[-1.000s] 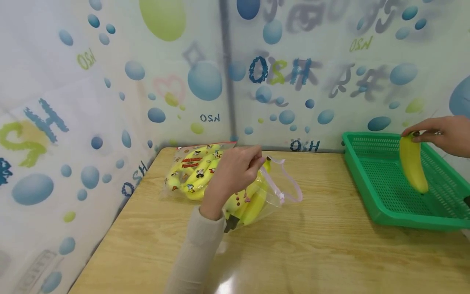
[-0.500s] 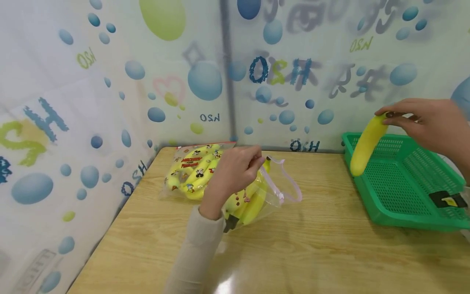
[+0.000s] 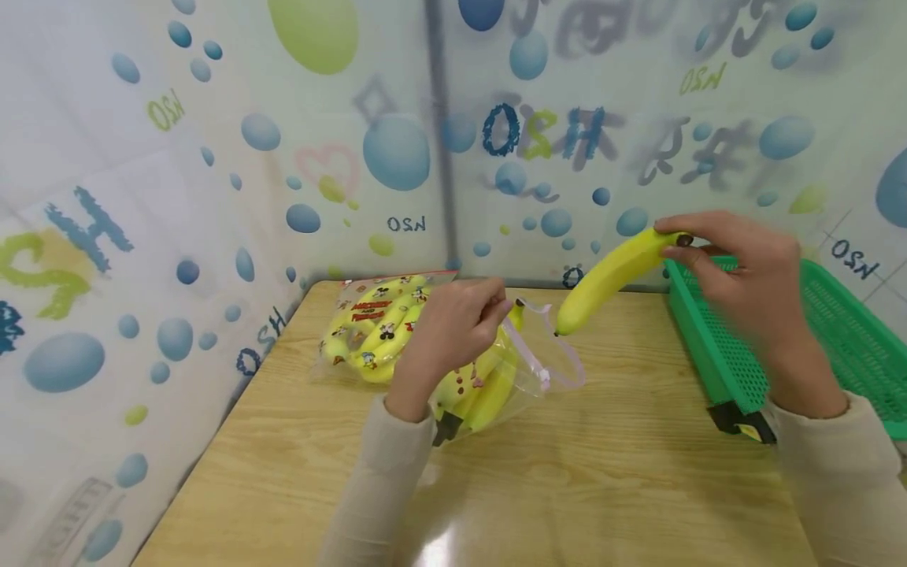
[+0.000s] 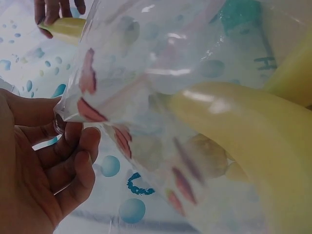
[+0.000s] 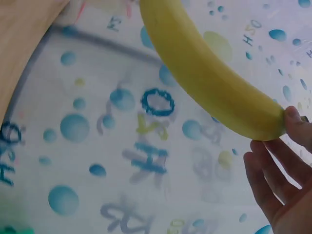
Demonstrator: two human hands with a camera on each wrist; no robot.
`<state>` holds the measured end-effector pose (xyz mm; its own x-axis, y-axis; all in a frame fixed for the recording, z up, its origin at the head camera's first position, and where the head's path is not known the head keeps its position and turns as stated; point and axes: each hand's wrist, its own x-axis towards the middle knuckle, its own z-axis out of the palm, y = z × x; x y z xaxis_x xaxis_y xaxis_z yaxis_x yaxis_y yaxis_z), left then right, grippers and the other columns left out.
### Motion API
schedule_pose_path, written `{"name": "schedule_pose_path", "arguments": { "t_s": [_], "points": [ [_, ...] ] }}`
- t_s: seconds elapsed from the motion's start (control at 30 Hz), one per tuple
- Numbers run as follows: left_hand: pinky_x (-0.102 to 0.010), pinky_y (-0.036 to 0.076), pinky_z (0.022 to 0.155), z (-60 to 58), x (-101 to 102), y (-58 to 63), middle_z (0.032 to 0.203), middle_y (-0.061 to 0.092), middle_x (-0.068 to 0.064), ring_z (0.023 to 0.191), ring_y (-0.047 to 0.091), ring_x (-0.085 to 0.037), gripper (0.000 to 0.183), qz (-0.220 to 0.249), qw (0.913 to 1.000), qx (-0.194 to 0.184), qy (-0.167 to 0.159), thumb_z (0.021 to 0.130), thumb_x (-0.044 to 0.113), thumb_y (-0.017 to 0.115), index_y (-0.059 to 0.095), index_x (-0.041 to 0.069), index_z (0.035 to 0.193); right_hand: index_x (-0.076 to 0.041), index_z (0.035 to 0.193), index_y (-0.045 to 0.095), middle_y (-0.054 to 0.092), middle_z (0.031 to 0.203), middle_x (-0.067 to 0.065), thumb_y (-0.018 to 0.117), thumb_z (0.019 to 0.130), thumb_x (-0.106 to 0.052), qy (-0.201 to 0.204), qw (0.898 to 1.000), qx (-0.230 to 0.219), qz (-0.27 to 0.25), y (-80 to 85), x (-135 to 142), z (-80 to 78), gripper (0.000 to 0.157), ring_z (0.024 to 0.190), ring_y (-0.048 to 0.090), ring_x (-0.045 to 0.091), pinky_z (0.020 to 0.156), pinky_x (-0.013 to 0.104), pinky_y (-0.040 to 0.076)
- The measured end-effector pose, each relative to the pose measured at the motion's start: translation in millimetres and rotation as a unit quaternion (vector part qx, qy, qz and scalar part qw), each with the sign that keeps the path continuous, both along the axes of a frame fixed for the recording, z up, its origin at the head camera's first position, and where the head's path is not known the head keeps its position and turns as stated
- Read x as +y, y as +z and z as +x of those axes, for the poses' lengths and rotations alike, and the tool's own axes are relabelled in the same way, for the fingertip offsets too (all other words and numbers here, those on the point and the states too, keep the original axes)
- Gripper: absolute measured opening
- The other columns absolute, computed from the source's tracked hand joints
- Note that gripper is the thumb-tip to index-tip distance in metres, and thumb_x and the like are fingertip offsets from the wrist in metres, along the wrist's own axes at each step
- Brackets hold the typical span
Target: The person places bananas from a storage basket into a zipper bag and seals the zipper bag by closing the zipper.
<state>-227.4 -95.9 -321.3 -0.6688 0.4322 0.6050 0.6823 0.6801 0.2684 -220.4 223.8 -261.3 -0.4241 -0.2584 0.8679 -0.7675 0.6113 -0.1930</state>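
My left hand (image 3: pixel 457 323) pinches the edge of a clear zip bag (image 3: pixel 527 394) near its lilac zip strip, and the bag's mouth gapes to the right. Yellow bananas (image 3: pixel 492 394) lie inside it, seen close through the printed plastic in the left wrist view. My right hand (image 3: pixel 744 276) holds a single banana (image 3: pixel 612 276) by its stem end between thumb and fingers. This banana slants down to the left, its dark tip just right of the bag's opening. In the right wrist view the same banana (image 5: pixel 209 78) stretches up and left from the fingertips.
A second printed bag (image 3: pixel 375 331) full of bananas lies behind my left hand at the table's back left. The green plastic basket (image 3: pixel 697 339) stands at the right, partly hidden by my right arm. A bubble-patterned curtain (image 3: pixel 340 157) rises behind the wooden table (image 3: pixel 602 488).
My right hand has carried the banana from over the green basket leftward to near the bag's mouth, tilting it flatter. The left hand keeps its hold on the bag, almost unmoved.
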Motion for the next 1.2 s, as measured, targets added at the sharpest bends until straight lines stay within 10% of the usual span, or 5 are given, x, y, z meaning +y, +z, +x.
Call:
{"name": "schedule_pose_path", "arguments": {
  "t_s": [0.2,0.47,0.77,1.2],
  "points": [
    [-0.024,0.027,0.052,-0.6,-0.7,-0.6,0.058,0.041,0.005,0.051,0.038,-0.008,0.027,0.003,1.0,0.004,0.002,0.102,0.019,0.062,0.055,0.017,0.076,-0.003,0.112,0.079,0.077,0.109,0.017,0.075,0.082,0.016,0.028,0.999,-0.01,-0.041,-23.2,-29.9,10.6,0.036,0.102,0.063,-0.014,0.086,0.008,0.049],
    [-0.024,0.027,0.052,-1.5,0.7,0.3,0.058,0.041,0.005,0.051,0.038,-0.008,0.027,0.011,0.9999,0.007,0.0,0.102,0.019,0.063,0.055,0.017,0.076,-0.003,0.112,0.078,0.077,0.113,0.016,0.079,0.073,0.019,0.101,0.995,-0.014,-0.007,-42.7,-51.9,2.1,0.045,0.11,0.065,-0.007,0.083,0.006,0.048],
    [-0.024,0.03,0.053,-1.7,1.0,-1.4,0.058,0.042,0.005,0.051,0.039,-0.009,0.028,0.018,0.9998,-0.004,-0.003,0.102,0.017,0.062,0.055,0.016,0.076,-0.006,0.114,0.077,0.076,0.111,0.011,0.074,0.083,0.015,0.171,0.978,-0.117,0.011,-49.8,-66.9,-4.4,0.038,0.101,0.068,0.0,0.077,0.013,0.057],
    [-0.025,0.036,0.055,-1.6,3.0,-0.4,0.063,0.049,0.003,0.054,0.044,-0.01,0.024,0.019,0.9995,-0.026,-0.004,0.104,0.018,0.059,0.058,0.014,0.081,-0.008,0.109,0.077,0.073,0.107,0.006,0.073,0.089,0.008,0.183,0.966,-0.184,0.014,-70.9,-90.2,-12.0,0.027,0.097,0.068,0.011,0.078,0.017,0.059]
  ]
}}
